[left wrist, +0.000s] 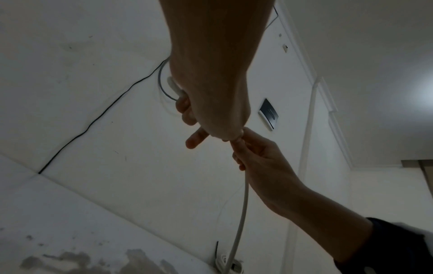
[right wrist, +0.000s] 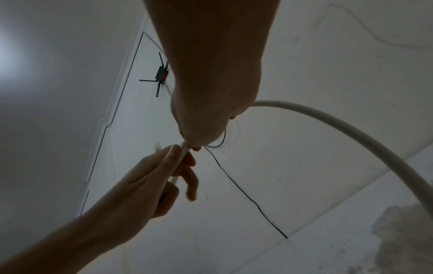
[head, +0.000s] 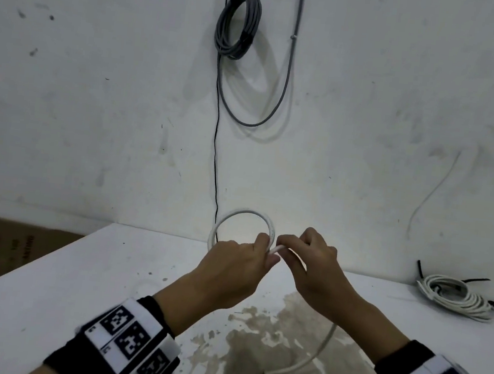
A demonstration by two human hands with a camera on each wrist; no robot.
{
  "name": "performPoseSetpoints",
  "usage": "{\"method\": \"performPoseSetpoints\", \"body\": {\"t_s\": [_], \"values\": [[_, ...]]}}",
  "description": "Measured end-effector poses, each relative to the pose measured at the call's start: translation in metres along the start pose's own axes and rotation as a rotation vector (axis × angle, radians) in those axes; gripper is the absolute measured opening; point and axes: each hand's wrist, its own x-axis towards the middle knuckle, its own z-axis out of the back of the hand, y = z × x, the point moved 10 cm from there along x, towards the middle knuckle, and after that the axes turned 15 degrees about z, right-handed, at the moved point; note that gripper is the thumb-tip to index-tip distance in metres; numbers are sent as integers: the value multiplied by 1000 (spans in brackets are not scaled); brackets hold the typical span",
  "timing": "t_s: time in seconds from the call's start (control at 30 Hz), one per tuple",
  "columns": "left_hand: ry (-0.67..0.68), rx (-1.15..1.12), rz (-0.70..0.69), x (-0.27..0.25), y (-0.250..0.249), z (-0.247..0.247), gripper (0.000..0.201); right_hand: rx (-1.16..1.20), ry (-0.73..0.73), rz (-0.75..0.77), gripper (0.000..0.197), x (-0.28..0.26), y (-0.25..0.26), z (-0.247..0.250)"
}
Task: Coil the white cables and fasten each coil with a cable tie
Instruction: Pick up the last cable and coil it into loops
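Left hand [head: 232,269] is raised above the bench [head: 46,287], fingers curled round the white cable [head: 244,214] where its loop closes. The loop stands upright above and behind that hand, rising from the knuckles toward the wall [head: 98,80]. In the left wrist view the cable [left wrist: 173,87] comes out of the far side of the left hand [left wrist: 211,92]; one finger sticks out loose underneath.

Right hand [head: 314,261] sits just beside the left one, fingertips touching it, pinching the same cable right where it leaves the left grip. From there the free run drops under the right palm, curves down and ends on the stained patch of the bench near the front edge. Right wrist view: cable [right wrist: 339,129] arcs away from the right hand [right wrist: 211,92] to the right, short stretch pinched between both hands; left hand [right wrist: 150,181] thumb lies along it.

Far right on the bench: finished white coil [head: 457,295], black cable ties [head: 476,281] sticking out of it, well apart from both hands.

On the wall above: grey cable coil [head: 238,23] hanging, thin black wire [head: 215,153] running down behind the bench.
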Motion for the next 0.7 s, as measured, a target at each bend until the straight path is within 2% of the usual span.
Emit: {"method": "performPoseSetpoints", "body": {"t_s": [0.07,0.13,0.23,0.33,0.37,0.47,0.57,0.7], "values": [[47,-70,35,1,3,1,36,0,-19,3,25,0,-2,3],[155,-283,76,2,7,0,30,-16,-31,19,31,-1,-1,5],[293,-714,160,1,15,-2,37,12,-23,-12,45,-5,-1,1],[371,-1261,377,1,39,-10,41,50,55,-83,36,-11,-7,-11],[394,-1463,456,1,48,-13,39,46,82,-90,38,-14,-8,-13],[395,-1910,599,1,72,-18,38,74,144,-85,68,-26,-7,-22],[378,-2075,641,1,80,-17,36,60,179,-45,80,-35,1,-28],[340,-2218,643,2,75,-15,36,-60,119,-71,71,-36,2,-33]]}}
